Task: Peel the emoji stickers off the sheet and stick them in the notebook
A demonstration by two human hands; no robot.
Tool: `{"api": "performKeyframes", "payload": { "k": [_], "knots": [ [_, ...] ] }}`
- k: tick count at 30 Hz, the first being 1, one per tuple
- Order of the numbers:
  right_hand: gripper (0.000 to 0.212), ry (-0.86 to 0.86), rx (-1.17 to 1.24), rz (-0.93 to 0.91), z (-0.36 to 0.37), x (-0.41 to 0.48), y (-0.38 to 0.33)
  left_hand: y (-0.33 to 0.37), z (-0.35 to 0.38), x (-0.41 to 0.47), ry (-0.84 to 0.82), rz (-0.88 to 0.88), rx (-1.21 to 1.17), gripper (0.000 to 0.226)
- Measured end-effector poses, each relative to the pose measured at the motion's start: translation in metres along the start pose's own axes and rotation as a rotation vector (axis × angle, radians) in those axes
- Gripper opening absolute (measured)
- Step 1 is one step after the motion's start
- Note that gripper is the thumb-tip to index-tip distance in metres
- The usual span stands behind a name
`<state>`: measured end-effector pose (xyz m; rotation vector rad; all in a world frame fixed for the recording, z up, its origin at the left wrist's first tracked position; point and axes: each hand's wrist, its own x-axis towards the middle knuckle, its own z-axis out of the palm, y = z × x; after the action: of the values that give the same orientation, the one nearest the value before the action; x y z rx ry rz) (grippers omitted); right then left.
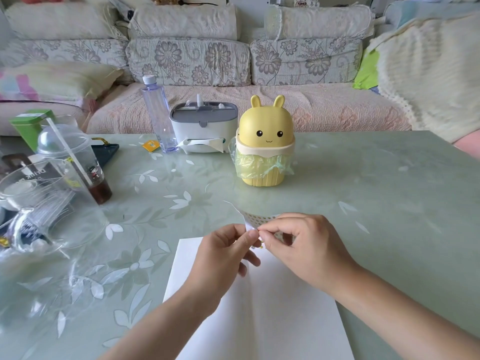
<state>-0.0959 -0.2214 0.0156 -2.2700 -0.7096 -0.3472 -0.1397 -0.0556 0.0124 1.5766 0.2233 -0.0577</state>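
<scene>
1. The sticker sheet point(257, 219), white with rows of tiny yellow dots, curls up above the table point(363, 190), at 12 o'clock over the open blank notebook point(272, 307).
2. The left hand point(223, 253) pinches the sheet's lower edge with closed fingers point(244, 240).
3. The right hand point(304, 245), at 3 o'clock, pinches the same edge with thumb and forefinger, its other fingers loosely curled.

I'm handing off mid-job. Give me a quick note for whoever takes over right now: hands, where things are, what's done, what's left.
Left hand: its grip pinches the curled white sheet of small yellow stickers, held up.
Right hand: grip pinches the sheet's near edge beside the left thumb; whether a sticker is lifted is too small to tell.
Open white paper notebook lies flat under both hands.
Done: no sticker plainly on the visible pages.
Left: peel stickers, press them in.
</scene>
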Motion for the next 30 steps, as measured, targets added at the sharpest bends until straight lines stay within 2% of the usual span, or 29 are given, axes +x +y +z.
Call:
{"api": "performKeyframes", "payload": {
  "k": [2, 5, 9, 13, 19, 27, 30],
  "knots": [
    [0.024, -0.041, 0.033, 0.059, -0.006, 0.001, -0.002, 0.001, 0.001, 0.0, 0.008, 0.051, 0.046, 0.019],
    [0.017, -0.102, 0.025, 0.118, -0.014, 0.002, -0.004, 0.002, 0.0, 0.002, 0.012, 0.132, 0.158, 0.019],
    [0.032, -0.146, -0.139, 0.104, -0.026, 0.002, -0.012, 0.006, 0.003, 0.003, -0.012, 0.19, 0.329, 0.021],
    [0.015, -0.111, -0.243, 0.051, -0.029, 0.002, -0.009, 0.007, 0.006, 0.005, -0.019, 0.204, 0.334, 0.022],
    [0.019, -0.037, -0.305, -0.029, -0.03, -0.002, -0.005, 0.005, 0.012, 0.005, -0.052, 0.192, 0.313, 0.016],
    [0.006, -0.101, 0.089, 0.178, -0.035, -0.001, -0.004, 0.0, 0.011, 0.009, -0.033, 0.181, 0.164, 0.018],
    [0.009, -0.139, 0.17, 0.226, -0.035, 0.001, -0.002, -0.001, 0.011, 0.009, -0.049, 0.164, 0.132, 0.019]
  ]
}}
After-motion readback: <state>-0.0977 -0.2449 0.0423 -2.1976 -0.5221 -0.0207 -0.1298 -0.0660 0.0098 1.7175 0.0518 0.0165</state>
